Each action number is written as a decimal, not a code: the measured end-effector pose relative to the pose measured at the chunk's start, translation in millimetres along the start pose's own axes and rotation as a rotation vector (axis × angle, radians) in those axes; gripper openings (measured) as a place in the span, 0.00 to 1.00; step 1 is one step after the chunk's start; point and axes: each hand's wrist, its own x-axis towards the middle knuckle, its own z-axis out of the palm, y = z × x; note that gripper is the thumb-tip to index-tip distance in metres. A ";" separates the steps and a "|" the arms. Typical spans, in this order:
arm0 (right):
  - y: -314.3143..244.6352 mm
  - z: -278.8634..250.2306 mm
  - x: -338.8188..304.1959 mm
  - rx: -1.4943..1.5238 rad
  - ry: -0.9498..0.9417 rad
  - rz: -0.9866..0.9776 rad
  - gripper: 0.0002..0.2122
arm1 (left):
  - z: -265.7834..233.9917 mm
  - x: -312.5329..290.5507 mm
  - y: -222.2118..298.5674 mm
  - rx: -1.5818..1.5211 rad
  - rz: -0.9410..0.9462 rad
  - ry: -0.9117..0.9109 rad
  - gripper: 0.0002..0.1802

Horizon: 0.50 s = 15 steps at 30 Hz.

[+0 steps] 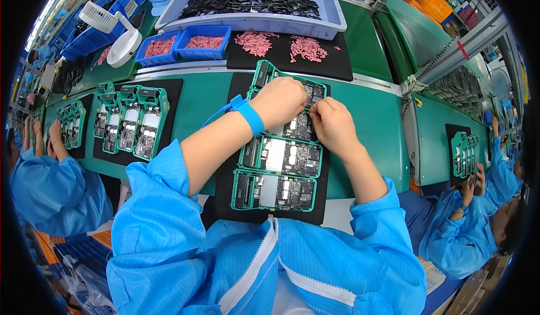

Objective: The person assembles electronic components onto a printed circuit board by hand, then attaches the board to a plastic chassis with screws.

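My left hand point(279, 100), with a blue wrist strap point(249, 117) on its wrist, is over the far units in the middle of the bench. Its fingers are bent together, and whatever they pinch is hidden. Close beside it, my right hand point(335, 126) has thumb and fingertips pressed together at the right edge of the same unit; what lies between them is too small to name. Under both hands is an opened electronic device point(300, 127) in a green frame. Nearer to me are two similar devices, one point(273, 154) behind the other point(270, 190), with circuit boards exposed. They lie on a black mat point(223, 185).
Beyond the units, small pink pieces point(254, 43) lie in piles on a black mat point(337, 67). Two blue bins point(202, 42) hold more. A large tray point(247, 22) of black cable-like parts stands behind, a white fan point(124, 48) at left. People work on both sides.
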 end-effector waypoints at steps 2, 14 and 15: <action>2.9 2.7 -1.9 -0.024 -0.016 0.006 0.03 | -6.2 -0.6 -0.6 -0.031 -0.015 0.058 0.05; -10.5 -11.9 28.1 -0.419 -0.349 -0.232 0.02 | -51.2 -3.7 -14.4 -0.029 -0.024 0.246 0.05; -11.8 -12.2 30.6 -0.460 -0.408 -0.262 0.02 | -54.1 -2.6 -16.0 -0.013 -0.026 0.246 0.05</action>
